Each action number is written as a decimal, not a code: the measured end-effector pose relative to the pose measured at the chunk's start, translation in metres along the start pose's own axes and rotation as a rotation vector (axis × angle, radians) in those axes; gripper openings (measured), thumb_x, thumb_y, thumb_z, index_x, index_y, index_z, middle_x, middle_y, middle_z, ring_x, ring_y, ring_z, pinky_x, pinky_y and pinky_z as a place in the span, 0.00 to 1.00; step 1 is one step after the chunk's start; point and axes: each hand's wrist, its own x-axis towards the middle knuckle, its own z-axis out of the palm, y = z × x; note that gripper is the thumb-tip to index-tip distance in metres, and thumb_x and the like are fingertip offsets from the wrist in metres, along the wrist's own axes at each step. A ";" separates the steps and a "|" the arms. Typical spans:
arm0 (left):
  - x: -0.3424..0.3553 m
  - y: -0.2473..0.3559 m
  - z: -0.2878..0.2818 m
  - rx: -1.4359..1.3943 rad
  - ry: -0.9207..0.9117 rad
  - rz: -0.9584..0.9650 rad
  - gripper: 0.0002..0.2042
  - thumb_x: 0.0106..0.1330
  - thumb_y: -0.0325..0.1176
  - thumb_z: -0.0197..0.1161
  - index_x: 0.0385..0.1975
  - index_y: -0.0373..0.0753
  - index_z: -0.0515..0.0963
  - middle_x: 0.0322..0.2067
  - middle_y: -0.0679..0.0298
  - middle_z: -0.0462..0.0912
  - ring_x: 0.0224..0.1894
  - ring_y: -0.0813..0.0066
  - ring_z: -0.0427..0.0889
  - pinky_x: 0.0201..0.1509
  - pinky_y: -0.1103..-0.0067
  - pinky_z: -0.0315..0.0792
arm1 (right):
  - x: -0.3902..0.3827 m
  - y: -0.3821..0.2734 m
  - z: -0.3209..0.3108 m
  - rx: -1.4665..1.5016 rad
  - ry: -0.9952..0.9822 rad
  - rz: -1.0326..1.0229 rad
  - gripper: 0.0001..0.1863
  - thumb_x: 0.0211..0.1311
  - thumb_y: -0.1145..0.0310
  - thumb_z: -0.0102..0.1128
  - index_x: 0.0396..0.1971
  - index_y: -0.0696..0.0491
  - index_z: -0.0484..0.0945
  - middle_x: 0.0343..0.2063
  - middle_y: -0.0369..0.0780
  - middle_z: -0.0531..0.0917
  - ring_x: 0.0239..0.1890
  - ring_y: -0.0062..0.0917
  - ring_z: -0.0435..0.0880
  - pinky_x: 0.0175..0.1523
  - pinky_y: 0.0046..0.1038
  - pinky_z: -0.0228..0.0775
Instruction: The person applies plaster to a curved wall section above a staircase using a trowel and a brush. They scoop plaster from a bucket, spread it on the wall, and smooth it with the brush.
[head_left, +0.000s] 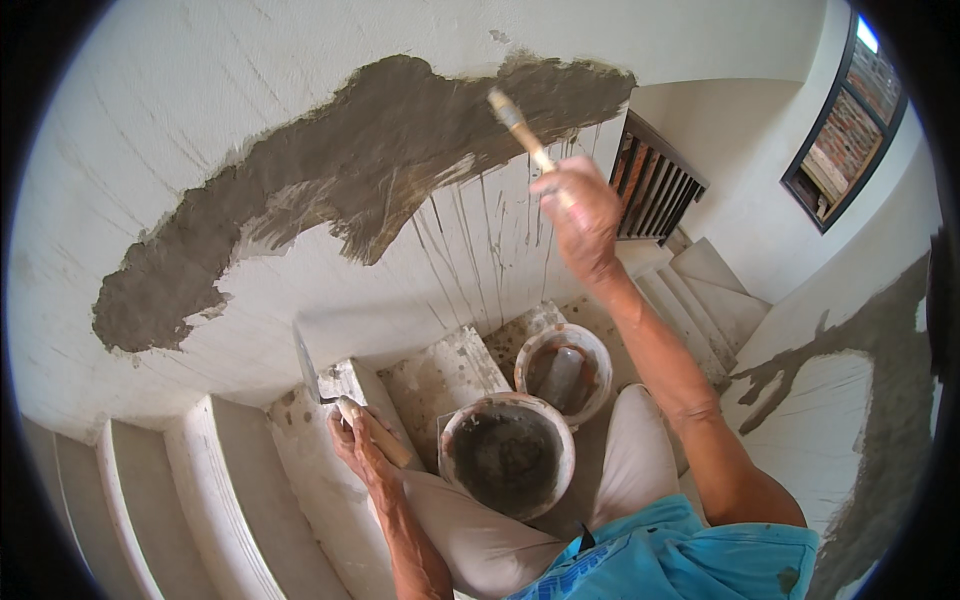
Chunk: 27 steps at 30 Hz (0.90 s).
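My right hand point(582, 215) is raised and closed around the handle of a paintbrush point(520, 128), slightly blurred. The brush's pale bristles are in front of a wide patch of wet grey mortar point(340, 150) on the white wall; I cannot tell whether they touch it. Low on the left, my left hand point(362, 445) grips a trowel point(378, 430) by its wooden handle, its thin metal blade tilted up near the wall. Between my knees stands a bucket point(565, 450) with grey mortar inside. Behind it, a second bucket point(605, 365) contains murky liquid and a pale cylindrical object point(562, 375).
Stair steps point(245, 490) descend around me, with grey splashes on some treads. Dark drips point(470, 250) run down the wall below the patch. A dark railing point(655, 180) and a framed window point(848, 110) are at the far right. More grey mortar point(890, 370) covers the right wall.
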 end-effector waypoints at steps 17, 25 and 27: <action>0.006 -0.006 -0.005 0.056 0.069 -0.018 0.16 0.67 0.44 0.63 0.44 0.39 0.73 0.31 0.64 0.76 0.28 0.75 0.77 0.28 0.76 0.75 | -0.049 -0.011 -0.065 0.481 -0.156 0.781 0.12 0.61 0.70 0.57 0.38 0.61 0.82 0.25 0.37 0.81 0.19 0.11 0.71 0.21 0.15 0.60; 0.005 0.005 0.001 -0.016 0.036 -0.018 0.18 0.68 0.39 0.64 0.49 0.34 0.71 0.31 0.61 0.78 0.25 0.73 0.79 0.26 0.77 0.76 | -0.175 -0.091 -0.049 0.434 -1.171 0.825 0.08 0.51 0.76 0.62 0.34 0.56 0.83 0.23 0.36 0.81 0.24 0.16 0.77 0.29 0.23 0.69; 0.003 0.004 -0.001 -0.017 0.022 -0.011 0.18 0.69 0.39 0.63 0.49 0.33 0.71 0.31 0.60 0.78 0.25 0.73 0.79 0.26 0.77 0.76 | -0.212 -0.101 -0.033 0.260 -1.243 0.691 0.08 0.52 0.74 0.61 0.34 0.56 0.82 0.23 0.45 0.81 0.26 0.36 0.82 0.35 0.31 0.74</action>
